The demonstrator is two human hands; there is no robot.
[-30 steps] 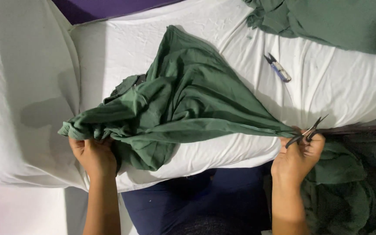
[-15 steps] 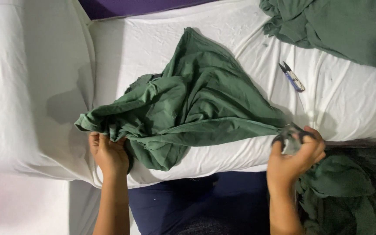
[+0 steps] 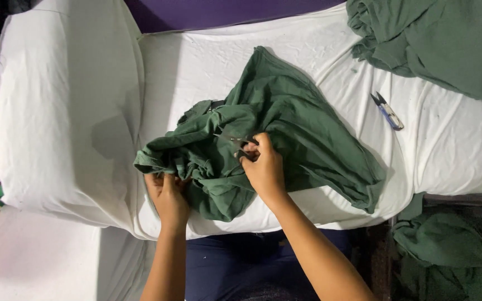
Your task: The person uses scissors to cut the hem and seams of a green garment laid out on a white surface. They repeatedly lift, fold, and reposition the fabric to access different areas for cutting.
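Observation:
A crumpled dark green garment [image 3: 285, 128] lies on a white-covered table [image 3: 196, 67]. My left hand [image 3: 167, 195] grips the garment's bunched near-left edge. My right hand [image 3: 263, 167] rests on the middle of the garment, fingers closed around small metal snips [image 3: 240, 146] whose tips point left into the folds. The garment's right corner lies loose near the table's front edge.
A second pair of snips with a blue handle [image 3: 387, 111] lies on the sheet at the right. A pile of green fabric [image 3: 442, 39] sits at the back right, and more green cloth [image 3: 447, 245] lies below the table's right end. A white cushion [image 3: 62, 111] is at the left.
My right hand let go of the garment's stretched right corner and moved left with the snips to the middle of the cloth. The garment has slackened. My left hand keeps its grip.

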